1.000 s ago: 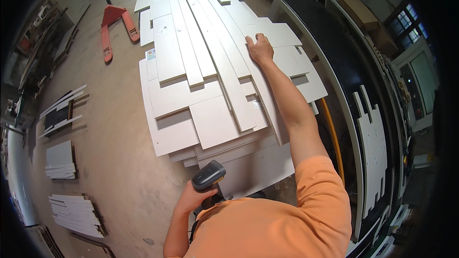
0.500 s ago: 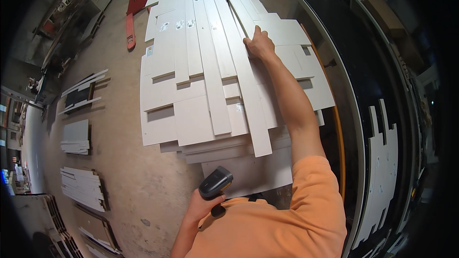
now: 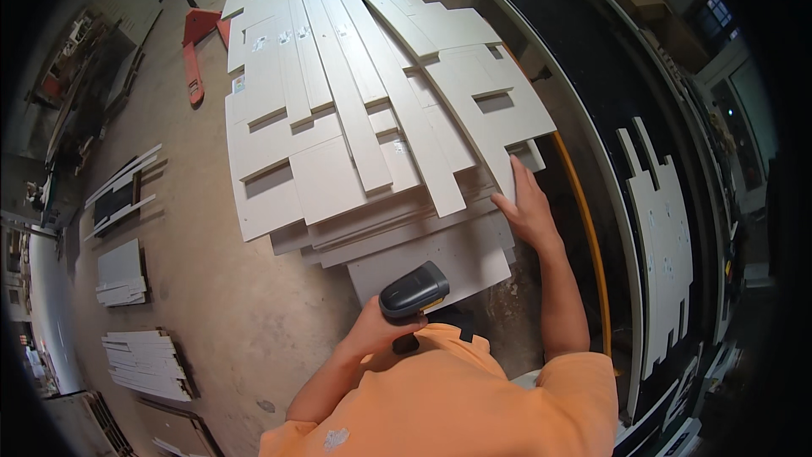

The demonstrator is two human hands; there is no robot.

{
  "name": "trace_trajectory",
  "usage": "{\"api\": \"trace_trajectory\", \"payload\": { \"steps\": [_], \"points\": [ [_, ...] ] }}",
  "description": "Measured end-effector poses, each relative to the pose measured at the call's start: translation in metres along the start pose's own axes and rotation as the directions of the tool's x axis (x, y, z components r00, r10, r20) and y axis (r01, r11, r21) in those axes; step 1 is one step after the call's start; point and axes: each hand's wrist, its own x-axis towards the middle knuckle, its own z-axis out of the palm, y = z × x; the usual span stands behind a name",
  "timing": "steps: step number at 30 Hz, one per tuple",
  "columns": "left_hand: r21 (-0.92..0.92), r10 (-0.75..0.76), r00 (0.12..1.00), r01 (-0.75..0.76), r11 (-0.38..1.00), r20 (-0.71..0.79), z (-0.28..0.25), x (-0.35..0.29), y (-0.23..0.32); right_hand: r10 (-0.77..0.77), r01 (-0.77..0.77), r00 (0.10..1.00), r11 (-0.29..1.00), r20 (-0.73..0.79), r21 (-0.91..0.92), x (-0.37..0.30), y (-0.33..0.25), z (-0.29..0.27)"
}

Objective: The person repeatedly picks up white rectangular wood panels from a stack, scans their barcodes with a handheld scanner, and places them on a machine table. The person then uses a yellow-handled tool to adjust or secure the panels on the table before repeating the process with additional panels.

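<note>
Head view: the left hand (image 3: pixel 375 330) wraps its fingers around a black pistol-shaped scanner (image 3: pixel 414 289); the right hand (image 3: pixel 531 210), fingers pinching, grips a long, flat white board (image 3: pixel 486 148)

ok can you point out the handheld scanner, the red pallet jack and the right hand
handheld scanner (image 3: pixel 414 289): head view, on its dark upper casing
red pallet jack (image 3: pixel 200 27): head view, on its body above the forks
right hand (image 3: pixel 532 208): head view, on the back of the hand
</note>
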Motion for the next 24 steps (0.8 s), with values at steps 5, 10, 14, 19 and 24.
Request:
{"api": "trace_trajectory", "payload": {
  "steps": [5, 10, 14, 19, 24],
  "points": [
    [0.052, -0.034, 0.933, 0.016, 0.998, 0.359, 0.008, 0.033, 0.016, 0.335, -0.335, 0.942, 0.942, 0.029, -0.007, -0.183, 0.002, -0.055],
    [0.075, -0.112, 0.886, 0.088, 0.993, 0.449, 0.061, 0.075, 0.03, 0.534, -0.531, 0.842, 0.845, -0.076, 0.059, -0.281, -0.003, -0.06],
    [-0.106, 0.145, 0.942, -0.118, 0.987, 0.302, 0.112, 0.115, 0.02, 0.564, -0.563, 0.817, 0.825, -0.122, 0.045, -0.32, 0.007, -0.057],
    [0.054, 0.035, 0.99, -0.043, 0.998, 0.135, 0.127, 0.154, 0.02, 0.521, -0.518, 0.846, 0.854, -0.114, 0.056, -0.335, 0.036, -0.071],
    [-0.086, 0.053, 0.999, -0.052, 0.995, 0.006, 0.145, 0.189, 0.035, 0.508, -0.507, 0.861, 0.861, -0.012, 0.029, -0.321, 0.067, -0.101]
  ]
}}
